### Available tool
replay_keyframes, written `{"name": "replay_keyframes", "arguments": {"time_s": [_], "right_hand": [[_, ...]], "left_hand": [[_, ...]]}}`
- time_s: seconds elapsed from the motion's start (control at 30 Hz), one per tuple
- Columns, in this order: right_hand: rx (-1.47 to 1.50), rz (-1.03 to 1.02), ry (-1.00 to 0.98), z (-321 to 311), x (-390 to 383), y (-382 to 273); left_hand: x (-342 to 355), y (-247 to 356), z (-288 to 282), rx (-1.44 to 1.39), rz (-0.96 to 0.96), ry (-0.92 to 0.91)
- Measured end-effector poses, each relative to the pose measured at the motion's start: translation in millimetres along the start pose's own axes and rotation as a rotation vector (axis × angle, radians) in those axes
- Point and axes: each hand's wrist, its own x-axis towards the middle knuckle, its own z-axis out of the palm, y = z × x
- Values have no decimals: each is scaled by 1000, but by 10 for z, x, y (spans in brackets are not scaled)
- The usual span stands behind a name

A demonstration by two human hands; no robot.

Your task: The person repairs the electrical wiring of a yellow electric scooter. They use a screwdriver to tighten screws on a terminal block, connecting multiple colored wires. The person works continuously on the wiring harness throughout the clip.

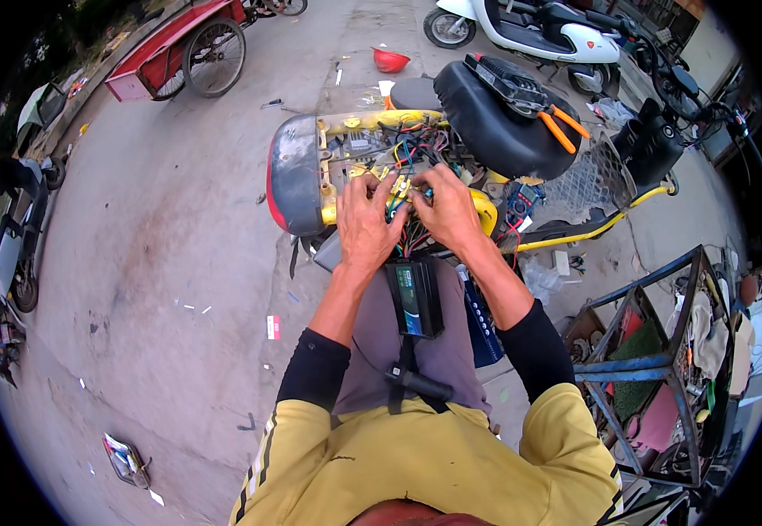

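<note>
A yellow electric scooter (340,123) lies before me with its body opened, showing a tangle of coloured wires (407,147). My left hand (366,219) is closed among the wires, thumb and fingertips pinched together. Close beside it, my right hand (445,206) pinches wires too; the exact strands are partly hidden by the fingers. Below the hands, a black controller box (416,298) with a green and blue label rests on my lap, and wires run up from it toward my hands. A black seat (486,114) sits beyond my right hand.
Orange-handled pliers (558,129) rest by the seat. A multimeter (521,203) lies right of my hands. A metal-framed rack (635,364) of scraps stands at the right. A red cart (162,53), a red bowl-shaped object (390,60) and a white scooter (530,39) are farther off.
</note>
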Motion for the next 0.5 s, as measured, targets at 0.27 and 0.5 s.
{"name": "replay_keyframes", "arguments": {"time_s": [0.27, 0.5], "right_hand": [[-50, -19, -22, 78, 10, 94], [-124, 57, -52, 28, 39, 13]], "left_hand": [[11, 2, -15, 0, 1, 2], [7, -4, -4, -2, 8, 31]]}}
